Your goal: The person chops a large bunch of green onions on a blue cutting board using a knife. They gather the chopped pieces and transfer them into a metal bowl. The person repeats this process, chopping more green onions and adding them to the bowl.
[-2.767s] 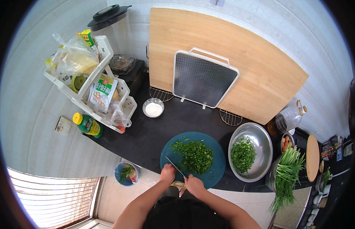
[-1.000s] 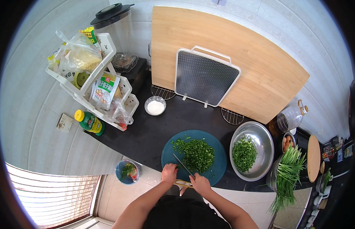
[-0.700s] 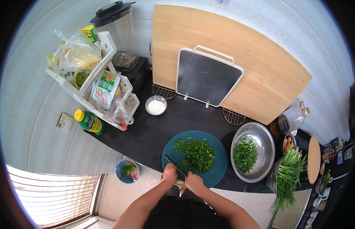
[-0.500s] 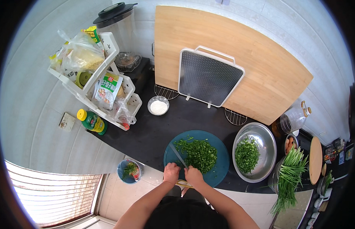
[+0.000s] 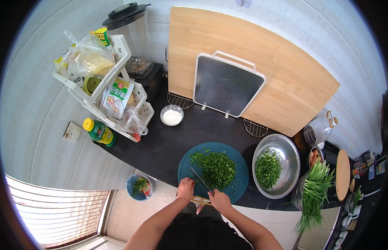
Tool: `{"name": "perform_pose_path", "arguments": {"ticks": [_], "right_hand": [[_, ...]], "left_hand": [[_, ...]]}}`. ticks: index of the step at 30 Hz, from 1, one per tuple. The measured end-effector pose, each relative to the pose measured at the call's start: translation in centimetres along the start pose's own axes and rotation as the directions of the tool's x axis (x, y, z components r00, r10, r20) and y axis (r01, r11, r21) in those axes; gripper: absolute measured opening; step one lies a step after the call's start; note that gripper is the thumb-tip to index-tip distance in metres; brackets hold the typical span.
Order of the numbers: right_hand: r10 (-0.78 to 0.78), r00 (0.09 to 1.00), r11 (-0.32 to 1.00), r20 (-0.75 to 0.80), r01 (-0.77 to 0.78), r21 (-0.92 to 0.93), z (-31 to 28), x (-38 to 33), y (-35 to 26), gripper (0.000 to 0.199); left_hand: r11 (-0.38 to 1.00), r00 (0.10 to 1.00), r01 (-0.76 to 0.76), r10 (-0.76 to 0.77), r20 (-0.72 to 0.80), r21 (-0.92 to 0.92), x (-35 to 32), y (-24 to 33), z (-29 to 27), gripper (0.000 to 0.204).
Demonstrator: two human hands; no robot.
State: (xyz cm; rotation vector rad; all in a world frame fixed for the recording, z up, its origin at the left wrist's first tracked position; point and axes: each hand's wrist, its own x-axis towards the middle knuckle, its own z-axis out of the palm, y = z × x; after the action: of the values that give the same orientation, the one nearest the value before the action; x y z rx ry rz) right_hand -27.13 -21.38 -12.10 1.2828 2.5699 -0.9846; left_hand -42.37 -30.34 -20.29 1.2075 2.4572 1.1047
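Observation:
A round blue-green cutting board (image 5: 244,179) lies at the counter's front edge, with a heap of finely chopped greens (image 5: 219,170) on it. My right hand (image 5: 221,201) grips a knife (image 5: 201,179) by its handle. The blade points away to the left, along the left side of the heap. My left hand (image 5: 186,188) rests at the board's near left rim, fingers bent together and facing down, left of the blade. What lies under those fingers is hidden. Beside the board on the right, a steel bowl (image 5: 288,156) holds more chopped greens (image 5: 267,169).
Long green chives (image 5: 315,191) overhang the counter from a pot at right, near eggs (image 5: 314,156) and an oil jug (image 5: 319,130). A glass bowl of white powder (image 5: 172,117), a draining board (image 5: 229,85), a large wooden board (image 5: 277,58), a rack (image 5: 119,41) and a bottle (image 5: 100,132) stand behind.
The knife has moved right, toward the chopped heap, along with my right hand. My left hand stays near the board's rim, now farther from the blade and the right hand.

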Motion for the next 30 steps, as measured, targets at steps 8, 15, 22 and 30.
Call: {"name": "perform_pose_path", "arguments": {"ticks": [8,15,22,30], "right_hand": [[-0.068,0.988,0.992,0.141,0.082,-0.099,1.2,0.6,0.0,0.032],[0.009,0.995,0.998,0.102,-0.003,-0.057,2.8,4.1,-2.5,0.03],[0.214,0.976,0.969,-0.049,-0.205,0.139,-0.5,3.2,-1.0,0.033],[0.093,0.996,0.993,0.007,-0.094,0.068,-1.4,0.6,0.5,0.034]], "left_hand": [[0.992,0.995,-0.1,0.1,0.012,0.071,0.5,-1.2,0.5,0.007],[0.984,0.994,-0.112,0.109,0.028,0.14,0.7,-0.1,-0.4,0.003],[0.994,0.997,-0.079,0.078,0.015,0.07,0.5,0.2,0.8,0.005],[0.994,0.998,0.05,-0.053,-0.029,-0.098,0.3,1.1,0.3,0.012]]}}
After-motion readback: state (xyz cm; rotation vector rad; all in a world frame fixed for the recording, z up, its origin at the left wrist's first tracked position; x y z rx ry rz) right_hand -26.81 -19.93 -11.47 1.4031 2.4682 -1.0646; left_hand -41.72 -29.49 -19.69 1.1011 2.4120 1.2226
